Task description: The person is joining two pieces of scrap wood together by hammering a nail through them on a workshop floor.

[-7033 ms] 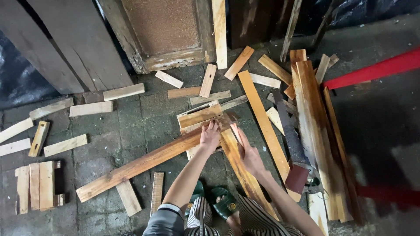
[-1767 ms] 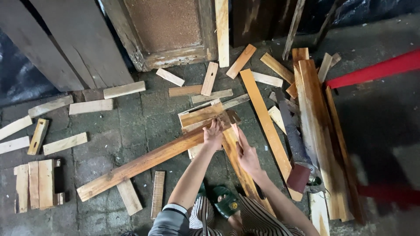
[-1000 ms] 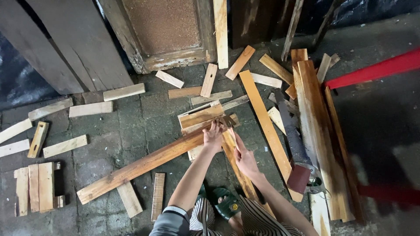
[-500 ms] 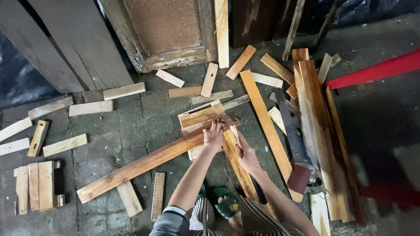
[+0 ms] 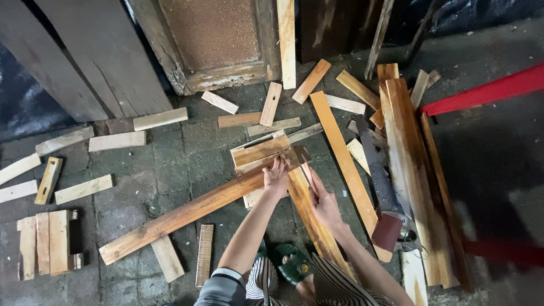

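The fingers (image 5: 279, 165) of the left hand (image 5: 276, 180) lie spread and flat on the near end of a long plank (image 5: 187, 212), pressing it rather than gripping it; nothing is clenched in them. The right hand (image 5: 324, 201) is also open, fingers extended and close together, its edge resting along a second, narrower plank (image 5: 309, 218) that runs back toward the person's knees. Between the two hands a thin pale strip (image 5: 306, 170) stands just beside the right fingertips; whether they touch it I cannot tell.

The long plank is rough, orange-brown wood with a darker worn grain, lying diagonally on the floor (image 5: 170, 164) from the hands down to the left. Its upper end meets a small stack of short flat boards (image 5: 262, 152), paler and squarer.

The floor is dark grey paving blocks, dusty, with short offcuts scattered all over it. To the right lies a bundle of long reddish slats (image 5: 413, 187), and beside them a handsaw (image 5: 378, 187) with a dark blade. At the far left sits a small slatted panel (image 5: 42, 243). A weathered door (image 5: 215, 39) with a grainy board inset leans at the back.
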